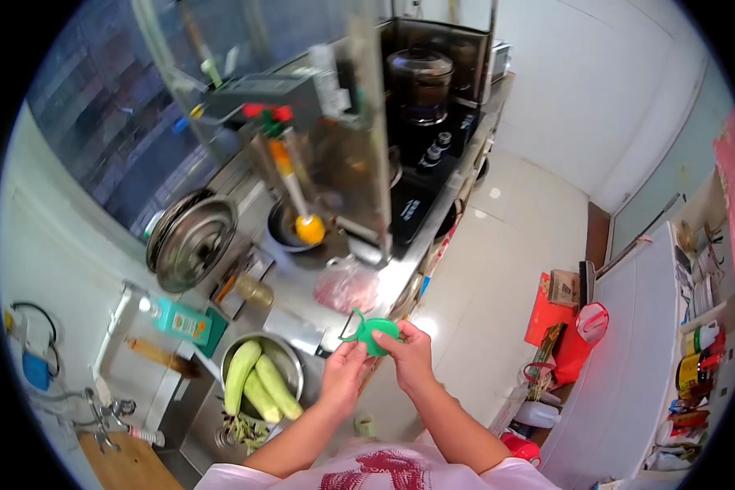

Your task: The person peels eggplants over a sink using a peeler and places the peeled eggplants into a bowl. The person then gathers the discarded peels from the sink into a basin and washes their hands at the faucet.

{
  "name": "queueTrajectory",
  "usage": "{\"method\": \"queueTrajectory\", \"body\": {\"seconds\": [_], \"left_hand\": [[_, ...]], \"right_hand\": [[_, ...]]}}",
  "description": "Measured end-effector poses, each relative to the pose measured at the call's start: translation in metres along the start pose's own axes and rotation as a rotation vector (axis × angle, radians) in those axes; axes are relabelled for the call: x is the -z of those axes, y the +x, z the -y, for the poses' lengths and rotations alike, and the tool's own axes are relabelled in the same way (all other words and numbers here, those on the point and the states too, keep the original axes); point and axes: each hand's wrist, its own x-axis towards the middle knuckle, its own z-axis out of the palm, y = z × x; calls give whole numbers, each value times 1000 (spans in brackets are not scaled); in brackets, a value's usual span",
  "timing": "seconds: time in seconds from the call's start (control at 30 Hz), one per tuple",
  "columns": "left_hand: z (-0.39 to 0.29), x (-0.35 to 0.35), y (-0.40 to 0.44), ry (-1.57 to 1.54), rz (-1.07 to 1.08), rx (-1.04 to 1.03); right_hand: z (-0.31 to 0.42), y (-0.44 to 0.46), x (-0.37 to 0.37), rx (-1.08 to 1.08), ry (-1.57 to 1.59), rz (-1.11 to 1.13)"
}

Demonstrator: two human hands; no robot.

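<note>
On the left, a window (98, 135) beside a pale wall (82, 273), with a metal counter (291, 273) stretching near to far. Far off, a plain white wall (559, 90); pale floor tiles (502, 216), marked by glare (426, 327). On the right, stocked shelves (710, 319) beside a white panel (608, 351).

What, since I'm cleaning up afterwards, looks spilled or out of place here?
Mainly the loose scraps in the sink, beside the bowl of pale green vegetables: they lie scattered near the drain instead of in a container. They may just be trimmings. No damage stands out.
</note>
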Motion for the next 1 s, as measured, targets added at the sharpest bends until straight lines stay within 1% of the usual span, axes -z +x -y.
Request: {"method": "queueTrajectory", "body": {"seconds": [0.07,0.1,0.13,0.2,0.27,0.33,0.37,0.4,0.43,0.5,0.6,0.67,0.73,0.8,0.83,0.93,0.97,1.0], "left_hand": [[17,-37,35,-46,5,-25],[31,-55,55,-39,21,-28],[46,-70,77,11,32,-24],[67,-123,116,65,61,-12],[78,-186,154,71,48,-92],[86,-246,190,-16,53,-75],[89,-274,206,2,67,-77],[88,-304,220,14,77,-77],[87,-330,236,28,125,-82],[81,-382,268,29,140,-97],[80,-438,333,32,188,-132],[80,-470,383,10,239,-32],[80,-504,441,-6,263,-24],[84,-542,499,-38,312,27],[82,-570,530,-49,266,44],[67,-649,624,-35,323,29],[62,-677,649,-34,292,28],[50,-705,671,1,363,-19]], "right_hand": [[29,24,37,44,-190,52],[49,35,57,20,-237,32],[70,48,75,42,-227,28],[122,70,115,181,-464,44],[169,102,162,207,-459,51],[233,126,201,-23,-422,-74],[256,138,219,102,-437,-80],[279,148,227,94,-442,-89],[306,159,227,269,-435,-127],[348,190,238,450,-416,-153],[404,257,270,598,-504,-246],[435,317,310,434,-389,-126],[471,375,326,449,-335,-137],[510,436,346,390,-335,-139],[535,466,348,373,-339,-169],[610,555,359,429,-316,-157],[634,575,361,417,-304,-155],[660,599,361,449,-323,-147]]}}
